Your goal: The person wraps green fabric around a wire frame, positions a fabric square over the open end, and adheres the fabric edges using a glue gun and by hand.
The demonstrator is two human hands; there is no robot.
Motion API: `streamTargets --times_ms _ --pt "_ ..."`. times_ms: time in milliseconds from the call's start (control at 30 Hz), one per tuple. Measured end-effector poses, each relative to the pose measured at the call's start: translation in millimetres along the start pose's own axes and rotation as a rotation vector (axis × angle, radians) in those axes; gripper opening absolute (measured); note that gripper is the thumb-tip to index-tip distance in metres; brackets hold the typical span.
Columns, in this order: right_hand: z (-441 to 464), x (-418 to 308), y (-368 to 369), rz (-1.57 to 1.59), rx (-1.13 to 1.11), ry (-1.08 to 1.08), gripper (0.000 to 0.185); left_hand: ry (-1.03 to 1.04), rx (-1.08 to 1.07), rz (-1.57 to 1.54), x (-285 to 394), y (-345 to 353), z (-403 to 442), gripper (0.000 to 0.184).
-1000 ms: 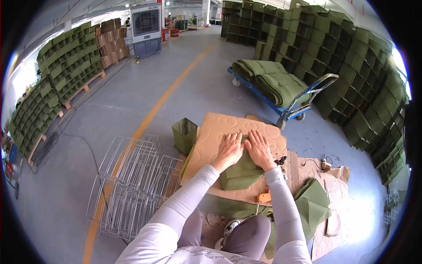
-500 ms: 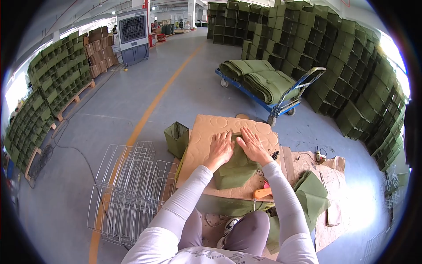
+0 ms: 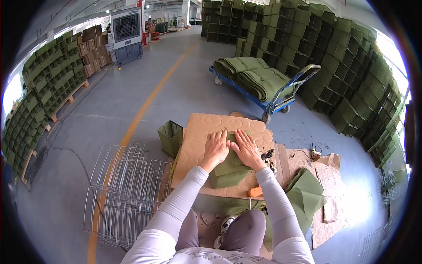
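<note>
A folded green fabric piece (image 3: 231, 170) lies on the cardboard-topped work surface (image 3: 195, 132). My left hand (image 3: 215, 150) rests flat on its upper left part, fingers pointing away from me. On the upper right part lies my right hand (image 3: 247, 150), palm down with the fingers stretched out. The thumbs are close together over the fabric, and neither hand grips anything. An orange-handled tool (image 3: 255, 192) sits at the near edge, beside my right forearm. Small black pieces (image 3: 267, 155) are to the right of my right hand.
Wire frames (image 3: 127, 189) are stacked on the floor at left. A green open box (image 3: 170, 137) stands by the work surface. Loose green fabric (image 3: 305, 193) lies at right on cardboard. Beyond is a blue trolley (image 3: 263, 104) with folded fabric, near tall stacks of green boxes (image 3: 325, 57).
The camera view has shifted, so the surroundings appear further left. Both hands remain flat on the fabric, with only a slight shift in their placement.
</note>
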State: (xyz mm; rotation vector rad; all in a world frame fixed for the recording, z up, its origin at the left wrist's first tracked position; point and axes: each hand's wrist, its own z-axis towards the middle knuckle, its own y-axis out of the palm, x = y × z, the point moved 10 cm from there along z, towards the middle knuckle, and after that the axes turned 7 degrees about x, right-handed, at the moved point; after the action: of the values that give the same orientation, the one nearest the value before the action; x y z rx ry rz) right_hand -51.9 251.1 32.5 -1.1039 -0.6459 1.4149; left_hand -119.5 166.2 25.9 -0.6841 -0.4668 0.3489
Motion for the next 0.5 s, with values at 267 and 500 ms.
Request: streamTargets --times_ms 267,500 --pt "-1.6 -1.3 -2.1 0.024 0.020 0.007 0.073 0.024 0.026 0.010 2.0 -3.7 -1.5 0.043" --pt "-2.1 -5.3 -3.5 0.002 0.032 -0.018 0.074 0.023 0.033 0.012 1.5 -6.0 -2.4 0.043"
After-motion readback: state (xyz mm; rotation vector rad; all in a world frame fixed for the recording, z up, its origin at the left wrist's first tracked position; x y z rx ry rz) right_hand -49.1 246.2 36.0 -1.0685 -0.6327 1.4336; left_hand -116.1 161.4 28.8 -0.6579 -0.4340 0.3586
